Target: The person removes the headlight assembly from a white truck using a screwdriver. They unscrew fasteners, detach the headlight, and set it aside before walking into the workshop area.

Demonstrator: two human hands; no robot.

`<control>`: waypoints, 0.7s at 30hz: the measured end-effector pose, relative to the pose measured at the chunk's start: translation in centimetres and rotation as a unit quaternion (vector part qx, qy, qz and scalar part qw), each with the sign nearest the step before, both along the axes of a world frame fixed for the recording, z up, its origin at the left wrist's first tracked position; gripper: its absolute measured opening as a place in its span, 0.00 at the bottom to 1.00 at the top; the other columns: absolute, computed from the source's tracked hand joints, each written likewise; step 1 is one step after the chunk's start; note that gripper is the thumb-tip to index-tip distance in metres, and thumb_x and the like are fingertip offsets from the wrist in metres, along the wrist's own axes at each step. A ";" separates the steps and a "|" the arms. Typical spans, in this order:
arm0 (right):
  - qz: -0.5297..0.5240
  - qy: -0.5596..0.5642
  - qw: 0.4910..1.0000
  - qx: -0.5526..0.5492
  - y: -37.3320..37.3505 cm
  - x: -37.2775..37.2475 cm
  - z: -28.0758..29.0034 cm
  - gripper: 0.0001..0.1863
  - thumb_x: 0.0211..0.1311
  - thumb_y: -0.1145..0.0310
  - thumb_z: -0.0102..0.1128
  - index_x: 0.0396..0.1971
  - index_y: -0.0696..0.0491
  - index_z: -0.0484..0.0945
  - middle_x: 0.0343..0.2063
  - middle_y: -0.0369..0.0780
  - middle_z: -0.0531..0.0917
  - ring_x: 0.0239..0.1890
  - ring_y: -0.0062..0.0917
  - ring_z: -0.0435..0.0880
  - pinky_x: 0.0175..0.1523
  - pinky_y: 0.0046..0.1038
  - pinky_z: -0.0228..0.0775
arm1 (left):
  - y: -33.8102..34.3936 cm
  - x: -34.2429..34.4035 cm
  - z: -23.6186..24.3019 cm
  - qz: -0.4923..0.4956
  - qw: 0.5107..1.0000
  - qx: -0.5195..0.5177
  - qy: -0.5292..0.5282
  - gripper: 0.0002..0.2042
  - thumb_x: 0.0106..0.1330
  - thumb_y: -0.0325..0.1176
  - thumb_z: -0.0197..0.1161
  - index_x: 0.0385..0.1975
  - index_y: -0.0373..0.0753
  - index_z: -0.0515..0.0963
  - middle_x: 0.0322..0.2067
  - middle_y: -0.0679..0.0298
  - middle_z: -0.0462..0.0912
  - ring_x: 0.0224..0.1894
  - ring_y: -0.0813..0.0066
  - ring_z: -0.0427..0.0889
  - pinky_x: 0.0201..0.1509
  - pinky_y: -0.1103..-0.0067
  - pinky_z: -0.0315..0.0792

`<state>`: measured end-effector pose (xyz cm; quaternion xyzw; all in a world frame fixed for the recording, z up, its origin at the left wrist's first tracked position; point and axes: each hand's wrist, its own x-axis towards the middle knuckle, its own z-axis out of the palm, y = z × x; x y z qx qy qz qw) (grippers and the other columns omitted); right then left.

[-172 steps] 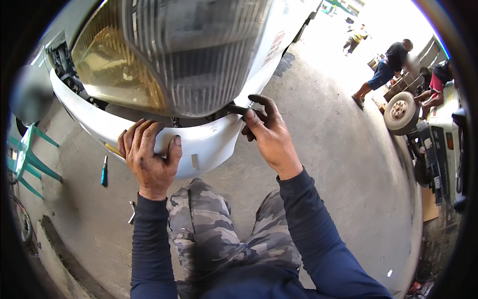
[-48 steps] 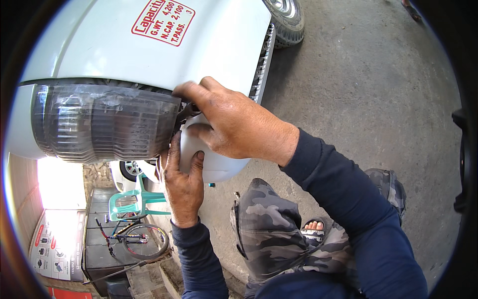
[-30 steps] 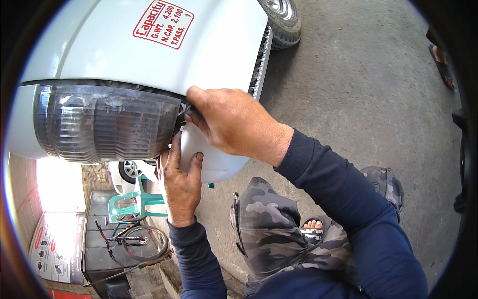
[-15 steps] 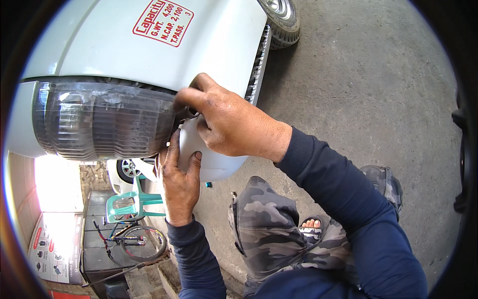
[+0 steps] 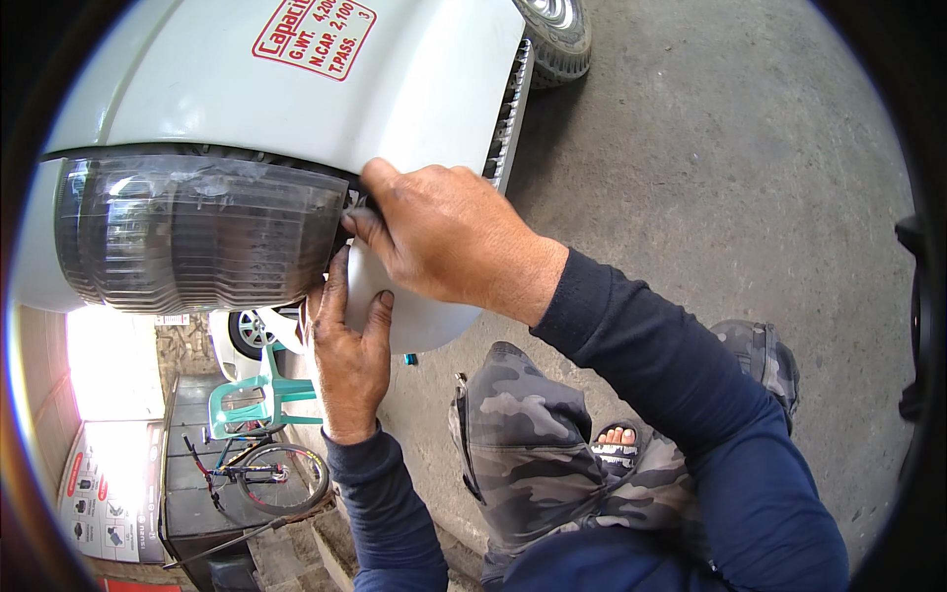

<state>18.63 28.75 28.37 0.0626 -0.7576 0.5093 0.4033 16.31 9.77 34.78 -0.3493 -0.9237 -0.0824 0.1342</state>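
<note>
Against the clear ribbed lamp [image 5: 187, 227] at a white vehicle's corner sits a white bumper section [image 5: 429, 321]. My left hand [image 5: 345, 360] grips the near edge of that bumper section, thumb on its face and fingers reaching into the gap beside the lamp. Above it, my right hand [image 5: 449, 232] is bent at the dark gap between lamp, body panel [image 5: 424, 89] and bumper, fingertips curled in; whatever it holds there is hidden or too small to make out.
A tyre [image 5: 557, 54] shows at the top. To the lower left are a green plastic chair [image 5: 237, 400], a bicycle [image 5: 276, 479] and another car's wheel [image 5: 252, 331]. A small teal object [image 5: 410, 359] lies on the concrete floor [image 5: 730, 168].
Since 5.7 seconds ago the view has turned to the lamp's side. Lately my right hand's fingers have shifted and curled at the gap; my left stays put. A sandalled foot has left the right edge.
</note>
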 end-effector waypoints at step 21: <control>0.030 -0.125 0.991 0.024 -0.1 1.6 0.8 0.23 0.55 0.71 0.73 0.48 0.61 0.75 0.35 0.51 0.82 0.38 0.44 0.89 0.39 0.35 0.84 | 0.0 0.5 0.6 0.018 1.000 -0.009 -0.018 0.32 0.65 0.34 0.71 0.70 0.38 0.71 0.59 0.45 0.74 0.64 0.46 0.72 0.70 0.61 0.66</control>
